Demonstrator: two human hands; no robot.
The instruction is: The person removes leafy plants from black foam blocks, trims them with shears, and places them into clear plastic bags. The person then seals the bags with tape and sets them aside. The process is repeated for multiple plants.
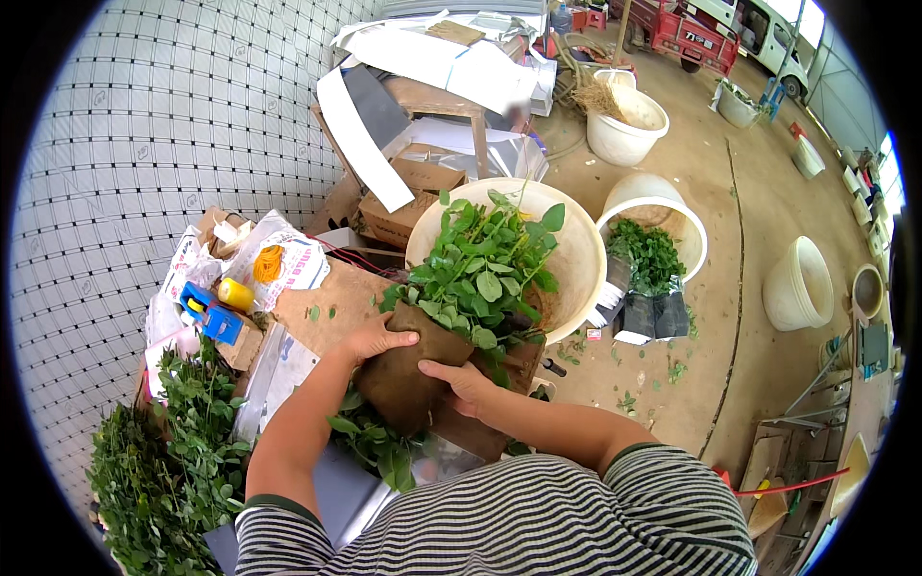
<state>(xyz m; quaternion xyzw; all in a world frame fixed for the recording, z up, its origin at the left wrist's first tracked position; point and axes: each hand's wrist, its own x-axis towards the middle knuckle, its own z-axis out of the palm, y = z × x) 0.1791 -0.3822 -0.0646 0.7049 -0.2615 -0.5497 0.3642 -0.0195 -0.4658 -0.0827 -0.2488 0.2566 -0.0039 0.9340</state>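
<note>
My left hand [376,340] grips the upper left side of a dark brown sheet [403,378] that is wrapped around a bunch of leafy green stems. My right hand [464,387] holds the sheet's right side, thumb on top and fingers underneath. Leaves [490,263] spread out of the far end of the wrap, over a large cream plastic tub [580,288]. More leafy stems [382,446] stick out below the wrap, close to my body; whether they belong to the same bunch I cannot tell. The wrap hides the stems inside it.
On the wooden bench [324,299] at left are a blue tape dispenser [216,317], yellow tape [235,294] and orange rubber bands [268,264]. Piled greenery [155,475] stands lower left. A tipped white bucket [648,194] holds wrapped bunches [645,273]. Cardboard boxes [403,212] lie beyond the bench.
</note>
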